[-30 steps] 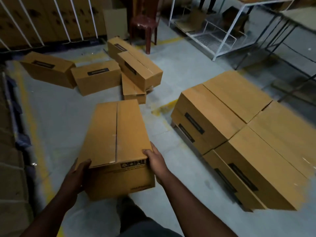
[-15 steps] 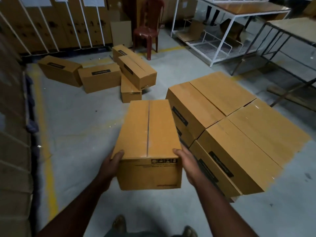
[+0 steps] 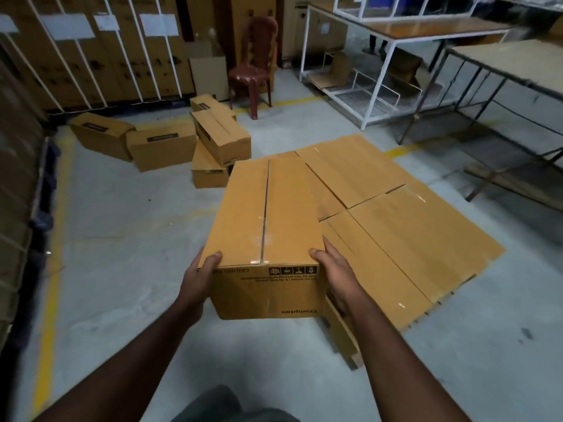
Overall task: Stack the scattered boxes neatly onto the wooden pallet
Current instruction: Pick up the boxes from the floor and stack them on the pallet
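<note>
1. Already, a level layer of stacked boxes (image 3: 405, 220) is seen on the pallet.
2. One carried box (image 3: 265, 226) is clasped at its near corners by the left hand (image 3: 199, 278) and right hand (image 3: 335, 274), above the layer's near-left edge.
3. Five scattered boxes (image 3: 161, 147) are left on the floor.

I've carried the box (image 3: 264, 220) rightward; it now overlaps the stacked boxes (image 3: 396, 220), higher than before
</note>
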Action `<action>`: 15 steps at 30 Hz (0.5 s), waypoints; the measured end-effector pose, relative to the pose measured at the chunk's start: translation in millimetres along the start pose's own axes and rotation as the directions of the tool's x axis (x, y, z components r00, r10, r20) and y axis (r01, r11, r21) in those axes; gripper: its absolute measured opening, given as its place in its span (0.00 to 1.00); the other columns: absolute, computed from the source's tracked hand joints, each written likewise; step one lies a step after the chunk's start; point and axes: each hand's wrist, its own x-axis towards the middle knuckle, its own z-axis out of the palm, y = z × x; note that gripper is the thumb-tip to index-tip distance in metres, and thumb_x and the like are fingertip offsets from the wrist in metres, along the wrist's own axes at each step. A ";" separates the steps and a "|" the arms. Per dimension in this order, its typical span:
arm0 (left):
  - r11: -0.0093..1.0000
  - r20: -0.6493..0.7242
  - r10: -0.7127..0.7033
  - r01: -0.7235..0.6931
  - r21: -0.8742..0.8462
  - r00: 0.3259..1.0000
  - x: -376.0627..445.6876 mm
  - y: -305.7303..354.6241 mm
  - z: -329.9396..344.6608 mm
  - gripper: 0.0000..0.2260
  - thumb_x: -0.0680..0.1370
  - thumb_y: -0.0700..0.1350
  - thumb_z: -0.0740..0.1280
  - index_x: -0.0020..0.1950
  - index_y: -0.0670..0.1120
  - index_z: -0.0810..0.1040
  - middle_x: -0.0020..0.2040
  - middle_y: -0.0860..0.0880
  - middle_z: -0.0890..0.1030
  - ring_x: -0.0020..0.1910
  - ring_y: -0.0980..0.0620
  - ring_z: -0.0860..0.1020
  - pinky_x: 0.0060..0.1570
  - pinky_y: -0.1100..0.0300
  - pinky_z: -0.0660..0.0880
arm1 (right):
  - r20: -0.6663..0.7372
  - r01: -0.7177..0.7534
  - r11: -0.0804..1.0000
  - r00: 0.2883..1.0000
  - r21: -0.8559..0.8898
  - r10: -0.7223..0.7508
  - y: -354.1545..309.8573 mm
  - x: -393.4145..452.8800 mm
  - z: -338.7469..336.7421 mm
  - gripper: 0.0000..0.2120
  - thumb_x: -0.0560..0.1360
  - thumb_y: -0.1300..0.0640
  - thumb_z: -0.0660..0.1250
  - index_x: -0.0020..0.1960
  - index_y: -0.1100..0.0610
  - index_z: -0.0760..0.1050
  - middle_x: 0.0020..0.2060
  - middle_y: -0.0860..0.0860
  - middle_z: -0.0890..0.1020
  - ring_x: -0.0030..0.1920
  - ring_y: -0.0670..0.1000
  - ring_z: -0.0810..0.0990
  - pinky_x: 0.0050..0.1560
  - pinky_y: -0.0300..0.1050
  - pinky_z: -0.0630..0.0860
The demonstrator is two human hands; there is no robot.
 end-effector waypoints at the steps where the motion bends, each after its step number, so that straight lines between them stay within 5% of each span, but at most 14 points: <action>1: 1.000 -0.023 -0.016 0.016 -0.021 1.000 -0.8 3.2 12.7 0.25 0.77 0.65 0.67 0.72 0.58 0.74 0.61 0.52 0.82 0.58 0.47 0.80 0.49 0.48 0.79 | 0.021 0.014 0.999 1.000 -0.036 -0.013 -6.8 3.8 -12.8 0.22 0.77 0.43 0.70 0.67 0.25 0.71 0.54 0.30 0.81 0.52 0.33 0.81 0.46 0.33 0.73; 3: 0.996 -0.045 -0.058 0.055 -0.070 0.997 2.4 7.1 36.7 0.25 0.76 0.67 0.70 0.68 0.55 0.77 0.59 0.50 0.84 0.58 0.46 0.82 0.52 0.47 0.80 | 0.075 0.052 0.990 0.996 -0.133 -0.042 -20.3 16.4 -36.7 0.28 0.78 0.41 0.68 0.76 0.31 0.66 0.60 0.33 0.80 0.58 0.34 0.78 0.50 0.34 0.71; 6: 0.993 -0.041 -0.044 0.039 -0.109 0.998 15.6 10.6 69.5 0.26 0.71 0.67 0.74 0.63 0.54 0.80 0.56 0.49 0.86 0.56 0.44 0.84 0.52 0.47 0.82 | 0.140 0.091 0.948 0.989 -0.305 -0.050 -37.9 47.9 -71.3 0.34 0.78 0.34 0.66 0.80 0.32 0.57 0.76 0.43 0.71 0.73 0.49 0.70 0.64 0.49 0.71; 10: 0.989 -0.035 -0.001 -0.004 -0.148 0.999 54.0 13.4 120.6 0.24 0.70 0.65 0.75 0.61 0.56 0.80 0.56 0.52 0.86 0.59 0.45 0.83 0.57 0.45 0.82 | 0.202 0.023 0.918 0.977 -0.396 0.063 -61.2 104.8 -114.0 0.33 0.78 0.31 0.64 0.79 0.27 0.53 0.76 0.48 0.69 0.73 0.59 0.71 0.41 0.55 0.85; 15: 0.988 0.037 0.060 -0.054 -0.147 0.997 117.4 19.0 198.3 0.25 0.74 0.64 0.74 0.68 0.57 0.77 0.61 0.53 0.85 0.62 0.47 0.81 0.62 0.42 0.79 | 0.155 0.003 0.967 0.987 -0.254 0.037 -85.2 193.4 -163.6 0.27 0.83 0.40 0.64 0.79 0.32 0.61 0.72 0.45 0.73 0.70 0.57 0.73 0.48 0.62 0.86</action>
